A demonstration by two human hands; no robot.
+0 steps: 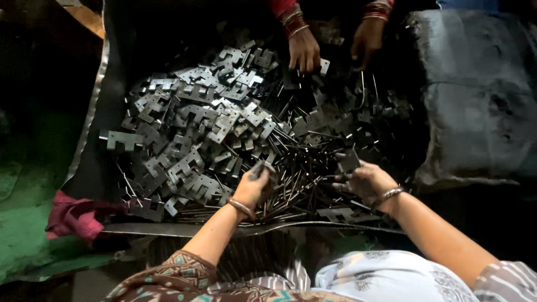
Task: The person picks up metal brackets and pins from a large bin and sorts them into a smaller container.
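the left hand (254,187) has its fingers (262,169) curled and pressed together around a small grey metal piece (258,168), lifted just above the pile at the near side of the tray. the right hand (366,182) has its fingers (342,178) half spread, the thumb and forefinger pinching a dark flat plate (348,161) held tilted over the heap; both hands are smudged dark and each wrist carries a thin bangle. beneath and between the two hands lies a bundle of thin metal rods (296,184), crossing one another and running toward the near rim. to the left of them spreads a thick heap of stamped metal brackets (196,128), notched flat pieces lying tumbled over one another, brighter on the left and darker toward the right. all of it sits in a shallow dark metal tray (112,95) with a bent, shiny edge. at the far side another person's two hands (305,50) reach into the same pile, wrists ringed with red and silver bangles, fingers down among the brackets. a crumpled pink cloth (78,215) lies at the tray's near left corner, touching its rim, on a green surface (22,223). a dark, worn cushion-like block (481,95) stands just beside the tray on the right.
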